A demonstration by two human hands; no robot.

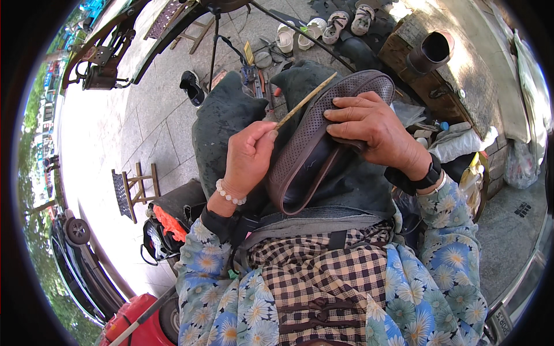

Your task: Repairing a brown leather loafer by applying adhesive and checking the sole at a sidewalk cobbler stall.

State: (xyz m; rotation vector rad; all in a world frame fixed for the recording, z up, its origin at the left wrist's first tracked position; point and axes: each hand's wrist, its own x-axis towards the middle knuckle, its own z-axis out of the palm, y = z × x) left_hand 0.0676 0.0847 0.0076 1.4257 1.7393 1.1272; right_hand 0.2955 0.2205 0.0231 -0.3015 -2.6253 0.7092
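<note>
Pinching a slim, yellowish stick (306, 101) in the curled left hand (251, 150), and clasping a brown, rounded, perforated shoe (301, 138) in the half-curled right hand (375, 128), above a dark, creased lap cover (228, 118)!

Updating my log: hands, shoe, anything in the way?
Left hand pinching thin yellowish stick. Right hand gripping brown perforated shoe over lap. Nothing visibly blocking either.
</note>
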